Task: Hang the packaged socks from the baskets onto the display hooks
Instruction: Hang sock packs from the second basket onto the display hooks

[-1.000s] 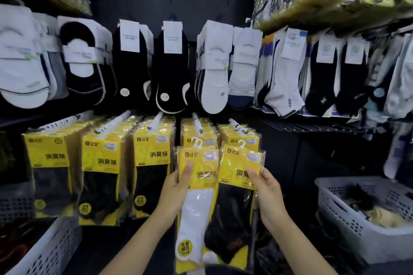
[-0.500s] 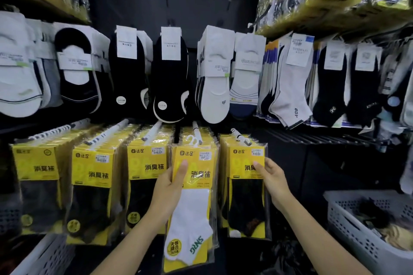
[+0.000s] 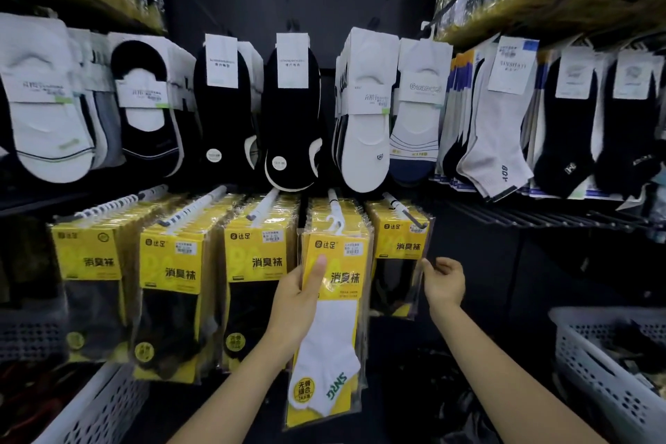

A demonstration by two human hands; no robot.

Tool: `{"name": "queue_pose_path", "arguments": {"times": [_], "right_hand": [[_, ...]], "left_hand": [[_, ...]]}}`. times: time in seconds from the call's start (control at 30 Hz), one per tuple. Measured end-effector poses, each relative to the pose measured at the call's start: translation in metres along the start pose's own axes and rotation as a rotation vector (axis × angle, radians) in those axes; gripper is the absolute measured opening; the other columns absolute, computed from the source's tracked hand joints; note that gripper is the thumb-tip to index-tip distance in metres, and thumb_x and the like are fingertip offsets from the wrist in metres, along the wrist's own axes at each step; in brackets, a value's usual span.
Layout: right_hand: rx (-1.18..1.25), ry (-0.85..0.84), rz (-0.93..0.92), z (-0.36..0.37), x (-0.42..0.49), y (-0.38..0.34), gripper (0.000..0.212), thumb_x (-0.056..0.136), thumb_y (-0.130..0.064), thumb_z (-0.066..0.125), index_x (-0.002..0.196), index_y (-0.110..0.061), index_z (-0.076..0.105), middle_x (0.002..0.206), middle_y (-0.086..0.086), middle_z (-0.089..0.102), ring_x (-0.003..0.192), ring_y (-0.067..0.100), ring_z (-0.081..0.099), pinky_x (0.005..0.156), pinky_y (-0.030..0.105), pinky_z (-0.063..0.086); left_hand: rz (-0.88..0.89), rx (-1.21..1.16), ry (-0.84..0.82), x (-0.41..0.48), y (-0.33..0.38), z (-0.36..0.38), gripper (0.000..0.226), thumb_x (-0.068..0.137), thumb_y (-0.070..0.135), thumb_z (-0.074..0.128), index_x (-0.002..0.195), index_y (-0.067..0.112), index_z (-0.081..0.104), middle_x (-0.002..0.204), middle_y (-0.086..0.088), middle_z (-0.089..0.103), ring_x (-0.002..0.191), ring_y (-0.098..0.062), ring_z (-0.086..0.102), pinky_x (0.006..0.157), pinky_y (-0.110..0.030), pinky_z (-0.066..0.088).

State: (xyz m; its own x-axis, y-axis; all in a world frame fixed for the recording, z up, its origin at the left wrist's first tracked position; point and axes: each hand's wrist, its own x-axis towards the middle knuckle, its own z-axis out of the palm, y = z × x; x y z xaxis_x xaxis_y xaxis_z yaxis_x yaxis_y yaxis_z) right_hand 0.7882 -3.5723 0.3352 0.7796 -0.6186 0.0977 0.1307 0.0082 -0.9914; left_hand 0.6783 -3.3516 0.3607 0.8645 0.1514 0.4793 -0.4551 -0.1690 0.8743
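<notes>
My left hand (image 3: 301, 303) grips a yellow packet of white socks (image 3: 333, 328) by its left edge, thumb on the front. The packet's white hanger sits just below the tip of the fourth display hook (image 3: 333, 196). My right hand (image 3: 445, 281) is beside the black sock packet (image 3: 400, 259) that hangs on the fifth hook (image 3: 400, 207); its fingertips are at the packet's right edge, loosely curled and holding nothing.
Three more rows of yellow packets (image 3: 173, 285) hang to the left. Loose socks on cards (image 3: 367, 119) fill the rail above. A white basket (image 3: 609, 371) with packets stands at the lower right, another basket (image 3: 97, 407) at the lower left.
The black sock packet went from my right hand onto the fifth hook, and that hand let go. My left hand lifted the white sock packet up toward the fourth hook.
</notes>
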Motion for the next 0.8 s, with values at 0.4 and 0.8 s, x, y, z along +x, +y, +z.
{"name": "queue_pose_path", "arguments": {"times": [0.4,0.8], "right_hand": [[0.198,-0.589,-0.078,-0.044,-0.110,-0.018,0.017,0.090,-0.026,0.063,0.099,-0.013,0.070,0.093,0.004,0.075,0.082,0.017,0.072,0.065,0.022,0.056],[0.238,-0.181,-0.007,-0.076,-0.045,-0.037,0.010,0.092,-0.017,0.061,0.083,-0.018,0.064,0.083,0.003,0.069,0.069,0.013,0.065,0.059,0.025,0.055]], "left_hand": [[-0.120,-0.148,-0.015,-0.020,0.000,0.025,0.036,0.069,0.050,0.071,0.092,0.022,0.072,0.085,-0.001,0.075,0.081,-0.020,0.072,0.078,-0.042,0.058],[-0.041,0.006,-0.041,0.000,-0.005,0.013,0.042,0.090,0.052,0.045,0.088,0.015,0.066,0.086,0.006,0.071,0.075,-0.006,0.066,0.072,-0.019,0.052]]}}
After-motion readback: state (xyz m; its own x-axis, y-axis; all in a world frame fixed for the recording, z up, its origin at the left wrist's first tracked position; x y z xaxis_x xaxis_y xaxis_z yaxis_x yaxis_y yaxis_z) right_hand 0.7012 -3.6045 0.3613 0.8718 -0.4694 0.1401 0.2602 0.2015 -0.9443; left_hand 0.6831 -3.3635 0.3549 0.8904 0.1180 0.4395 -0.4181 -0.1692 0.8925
